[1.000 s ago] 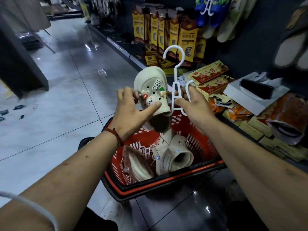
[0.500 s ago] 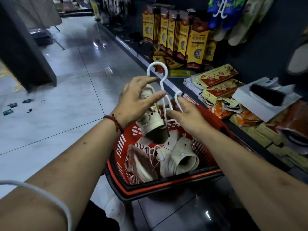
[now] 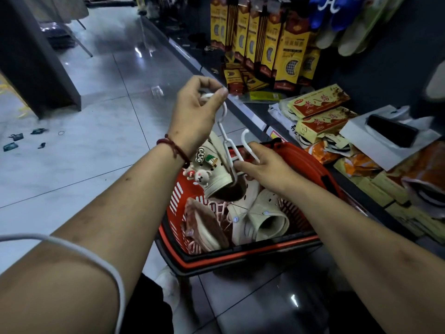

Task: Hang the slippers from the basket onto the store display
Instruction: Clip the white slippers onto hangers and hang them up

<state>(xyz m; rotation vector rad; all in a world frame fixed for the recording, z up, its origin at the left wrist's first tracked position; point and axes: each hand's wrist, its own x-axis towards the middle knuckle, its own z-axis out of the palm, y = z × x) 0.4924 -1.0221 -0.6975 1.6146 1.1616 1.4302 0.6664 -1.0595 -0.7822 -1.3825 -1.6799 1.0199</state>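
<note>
Over the red plastic basket [image 3: 240, 255], both hands raised.

Left hand [image 3: 196, 112]: grip curled round the top hook of the white plastic hanger [image 3: 225, 138], thumb and fingertips closed on it. Red cord bracelet [image 3: 174, 148] on that wrist.

Right hand [image 3: 267, 167]: grip pinching the hanger's lower end. One side hook curves up just above my knuckles.

Cream foam clog slipper [image 3: 216, 174] sits on the hanger between my two hands, toe up, opening down, just above the basket's contents. The hanger's lower arm runs into its opening. Charms on its upper: letters, a small flag, a white bear.

Basket stands on the grey tiled floor [image 3: 96, 153], beside the low shelf. Inside it, a second cream clog [image 3: 267, 218] lies on its side. A pink slipper [image 3: 204, 222] lies left of that, touching a pink hanger; how they are joined I cannot tell.

Right of the basket, flat yellow-and-red boxes [image 3: 320, 100] are stacked loosely on the shelf. Tall yellow packs [image 3: 289, 44] stand upright behind them.

Dark display wall [image 3: 385, 68], upper right: blue slippers [image 3: 322, 13] hang there on a white hook, pale ones just beside them.
</note>
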